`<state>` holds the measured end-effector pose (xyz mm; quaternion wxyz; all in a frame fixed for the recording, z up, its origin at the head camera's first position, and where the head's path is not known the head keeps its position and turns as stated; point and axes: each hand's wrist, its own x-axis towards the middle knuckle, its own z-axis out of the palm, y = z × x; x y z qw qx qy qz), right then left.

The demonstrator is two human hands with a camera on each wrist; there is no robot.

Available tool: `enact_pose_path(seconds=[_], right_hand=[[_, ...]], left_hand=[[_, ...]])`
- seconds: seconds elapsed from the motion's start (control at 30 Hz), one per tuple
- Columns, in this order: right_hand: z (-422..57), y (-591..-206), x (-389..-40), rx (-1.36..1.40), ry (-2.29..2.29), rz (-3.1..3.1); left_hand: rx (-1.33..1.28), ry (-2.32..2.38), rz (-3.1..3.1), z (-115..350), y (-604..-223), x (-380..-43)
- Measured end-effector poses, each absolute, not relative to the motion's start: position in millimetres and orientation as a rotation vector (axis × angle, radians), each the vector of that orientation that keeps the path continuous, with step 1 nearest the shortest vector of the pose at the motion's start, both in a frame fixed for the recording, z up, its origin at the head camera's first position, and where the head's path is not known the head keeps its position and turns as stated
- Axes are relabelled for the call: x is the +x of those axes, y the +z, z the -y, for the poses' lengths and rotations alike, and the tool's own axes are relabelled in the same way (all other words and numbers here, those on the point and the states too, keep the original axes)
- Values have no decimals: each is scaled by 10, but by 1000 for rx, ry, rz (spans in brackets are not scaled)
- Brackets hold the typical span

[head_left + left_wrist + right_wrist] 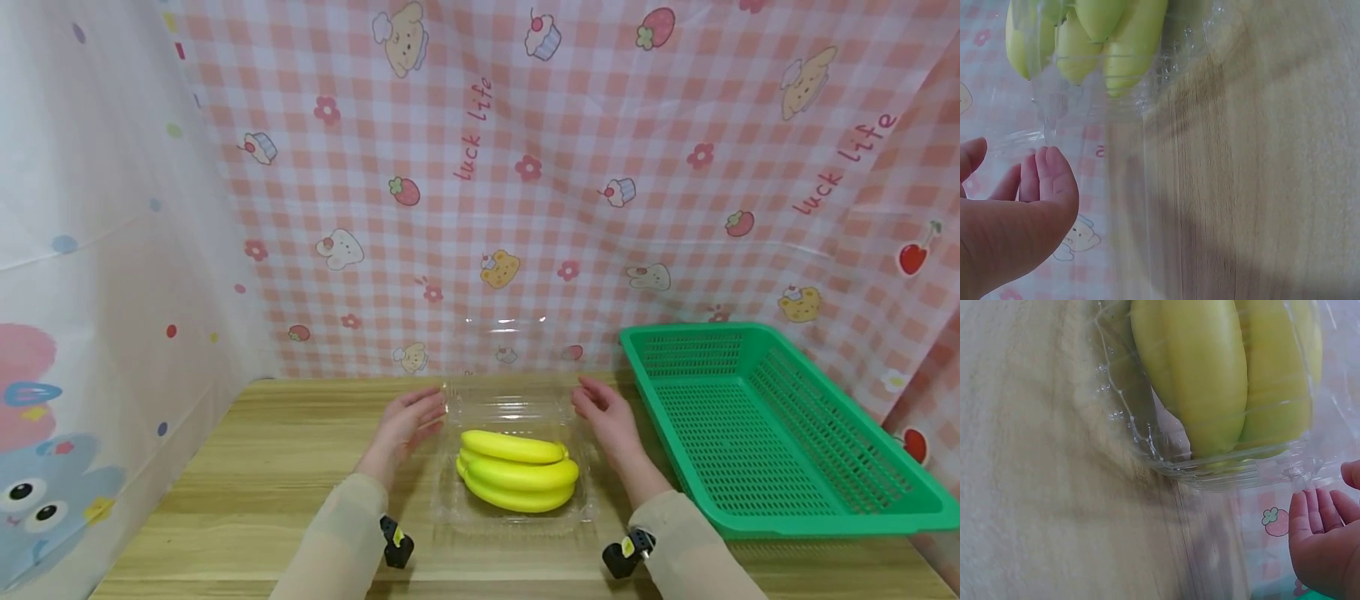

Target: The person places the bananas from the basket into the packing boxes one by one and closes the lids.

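Note:
A bunch of yellow bananas (pixel 517 472) lies in a clear plastic clamshell box (pixel 457 521) on the table. Its hinged lid (pixel 513 407) is raised and leans back behind the fruit. My left hand (pixel 408 419) is at the box's left side near the hinge, fingers loosely bent, fingertips right at the clear plastic edge (pixel 1047 125). On the opposite side my right hand (pixel 607 417) is held in much the same way, its fingers (pixel 1314 512) just below a plastic corner. In both wrist views the thumb is apart from the fingers.
A green plastic basket (pixel 817 525) with mesh walls stands to the right, near my right forearm. Behind the wooden table (pixel 300 450) hangs a pink checked curtain (pixel 450 233), with a white printed curtain (pixel 112 250) at the left. A small black device (pixel 397 546) is strapped at my left wrist.

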<state>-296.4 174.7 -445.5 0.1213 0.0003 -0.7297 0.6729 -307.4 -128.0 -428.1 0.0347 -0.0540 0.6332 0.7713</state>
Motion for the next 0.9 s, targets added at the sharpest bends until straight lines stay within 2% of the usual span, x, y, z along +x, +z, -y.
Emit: enact_pose_path(seconds=[0.9], right_hand=[[-1749, -4403, -2901, 107, 1866, 1964]], left_hand=[[18, 2474, -2162, 1233, -4233, -3055]])
